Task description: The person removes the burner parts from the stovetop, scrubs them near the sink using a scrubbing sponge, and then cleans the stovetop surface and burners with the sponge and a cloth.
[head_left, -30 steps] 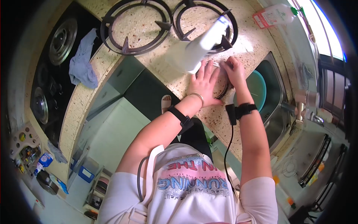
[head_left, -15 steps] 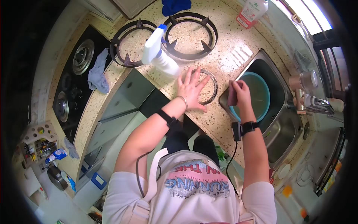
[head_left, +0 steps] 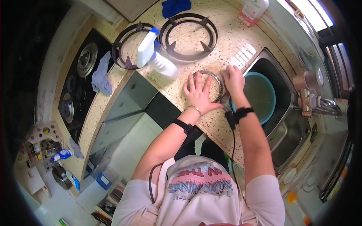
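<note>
On the speckled counter (head_left: 215, 126), between the stove side and the sink (head_left: 288, 145), we see a dark metal ring (head_left: 221, 84) lying flat. Our left hand (head_left: 198, 95) is spread wide over its 8 o'clock side; if that press slackened, the ring could skid under a push from our right hand (head_left: 235, 80), whose fingers are drawn together at 2 o'clock. Whether they pinch anything, we cannot tell. A shove toward 3 o'clock might send the ring over the sink edge into the teal basin (head_left: 274, 98); a pull toward 7 o'clock, off the counter's front. At 10 o'clock the spray bottle (head_left: 163, 66) stands near our left fingertips, so a careless sweep could topple it against the black pan supports (head_left: 217, 37) beyond, around 11.
</note>
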`<act>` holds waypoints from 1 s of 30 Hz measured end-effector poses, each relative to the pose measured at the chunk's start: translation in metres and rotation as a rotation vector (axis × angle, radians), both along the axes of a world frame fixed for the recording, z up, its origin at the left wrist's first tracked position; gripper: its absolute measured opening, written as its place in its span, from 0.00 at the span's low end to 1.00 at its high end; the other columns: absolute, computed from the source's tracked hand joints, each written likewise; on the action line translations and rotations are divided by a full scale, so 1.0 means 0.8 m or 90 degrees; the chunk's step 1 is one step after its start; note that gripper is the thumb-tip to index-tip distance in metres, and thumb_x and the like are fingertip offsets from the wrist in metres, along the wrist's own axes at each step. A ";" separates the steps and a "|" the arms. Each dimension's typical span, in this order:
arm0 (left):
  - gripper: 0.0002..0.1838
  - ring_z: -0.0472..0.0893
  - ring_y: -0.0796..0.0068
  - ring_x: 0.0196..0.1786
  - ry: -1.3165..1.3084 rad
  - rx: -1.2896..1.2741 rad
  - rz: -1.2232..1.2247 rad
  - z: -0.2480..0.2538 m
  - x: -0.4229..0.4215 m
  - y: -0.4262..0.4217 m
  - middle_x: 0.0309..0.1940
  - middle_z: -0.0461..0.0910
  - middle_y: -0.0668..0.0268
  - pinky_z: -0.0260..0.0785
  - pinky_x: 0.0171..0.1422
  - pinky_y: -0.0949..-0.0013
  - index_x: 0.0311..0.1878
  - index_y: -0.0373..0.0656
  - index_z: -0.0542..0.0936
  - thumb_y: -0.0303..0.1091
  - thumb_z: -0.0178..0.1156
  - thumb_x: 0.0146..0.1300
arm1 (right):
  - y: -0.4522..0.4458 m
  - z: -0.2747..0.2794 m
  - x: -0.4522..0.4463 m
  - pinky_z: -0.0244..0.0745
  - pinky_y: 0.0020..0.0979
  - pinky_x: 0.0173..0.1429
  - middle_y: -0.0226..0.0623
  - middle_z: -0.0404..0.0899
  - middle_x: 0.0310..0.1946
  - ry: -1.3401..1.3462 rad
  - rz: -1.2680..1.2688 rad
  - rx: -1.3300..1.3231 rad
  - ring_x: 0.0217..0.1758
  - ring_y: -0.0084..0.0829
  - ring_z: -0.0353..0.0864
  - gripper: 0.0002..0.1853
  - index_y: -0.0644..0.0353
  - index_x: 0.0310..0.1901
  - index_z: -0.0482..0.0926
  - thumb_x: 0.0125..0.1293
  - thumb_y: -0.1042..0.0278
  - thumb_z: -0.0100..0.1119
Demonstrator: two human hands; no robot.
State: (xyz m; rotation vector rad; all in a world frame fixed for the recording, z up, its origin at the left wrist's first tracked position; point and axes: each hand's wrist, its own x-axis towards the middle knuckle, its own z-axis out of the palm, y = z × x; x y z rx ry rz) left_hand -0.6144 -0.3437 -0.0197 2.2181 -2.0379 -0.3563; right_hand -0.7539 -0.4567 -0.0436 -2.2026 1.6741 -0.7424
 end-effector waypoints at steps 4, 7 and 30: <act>0.59 0.55 0.47 0.74 0.006 -0.016 0.083 -0.005 0.010 -0.012 0.74 0.54 0.47 0.52 0.69 0.43 0.78 0.48 0.52 0.72 0.64 0.50 | -0.063 0.004 0.002 0.74 0.43 0.48 0.44 0.78 0.39 -0.194 0.044 0.027 0.45 0.47 0.79 0.17 0.53 0.43 0.80 0.55 0.58 0.71; 0.35 0.70 0.49 0.60 0.054 -0.136 0.085 -0.030 0.033 -0.024 0.56 0.70 0.51 0.66 0.59 0.53 0.65 0.44 0.68 0.49 0.65 0.58 | -0.043 0.013 -0.011 0.63 0.48 0.65 0.51 0.70 0.55 -0.221 0.017 -0.113 0.60 0.53 0.68 0.39 0.47 0.68 0.68 0.54 0.55 0.73; 0.38 0.76 0.44 0.62 0.333 0.376 0.169 -0.172 -0.285 -0.157 0.59 0.73 0.37 0.69 0.66 0.54 0.72 0.31 0.55 0.38 0.59 0.64 | 0.011 -0.186 -0.311 0.66 0.21 0.26 0.25 0.75 0.23 -0.825 -0.504 0.499 0.23 0.17 0.70 0.16 0.56 0.41 0.79 0.76 0.51 0.52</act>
